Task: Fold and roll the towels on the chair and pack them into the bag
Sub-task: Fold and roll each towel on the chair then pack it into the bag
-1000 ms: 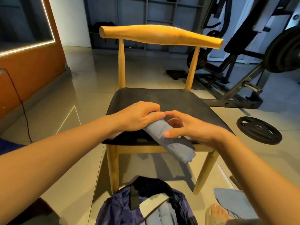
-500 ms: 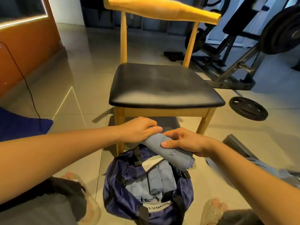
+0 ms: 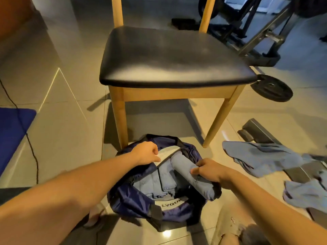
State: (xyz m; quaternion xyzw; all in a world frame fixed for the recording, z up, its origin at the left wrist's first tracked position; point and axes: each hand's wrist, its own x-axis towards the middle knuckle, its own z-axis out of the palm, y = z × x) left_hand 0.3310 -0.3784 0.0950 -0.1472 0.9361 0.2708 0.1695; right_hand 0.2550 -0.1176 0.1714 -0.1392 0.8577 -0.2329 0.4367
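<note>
– Three sizes of thing, biggest first: what stood where?

– Biggest was the chair, black seat towards the camera. On the floor just before its front legs sat the navy bag, mouth open, with several packed rolls side by side inside. Off to the right, loose towels lay crumpled on the floor, not yet folded.

– And the one being packed?

– That rolled towel lay slanted across the bag's right side, far end down among the others, near end up over the rim. The right grip was clenched round its near half. The left grip pinched the bag's grey-lined flap and held it aside.

– What could have gone wrong from there?

– My guess was that the roll would loosen. Its near end looked ragged, and shoving it in at a slant against the packed rolls might have sprung it open. Had the left grip dropped the flap, the mouth would have narrowed and snagged the cloth. Being soft, the bag could also have slumped sideways under a hard push.
</note>
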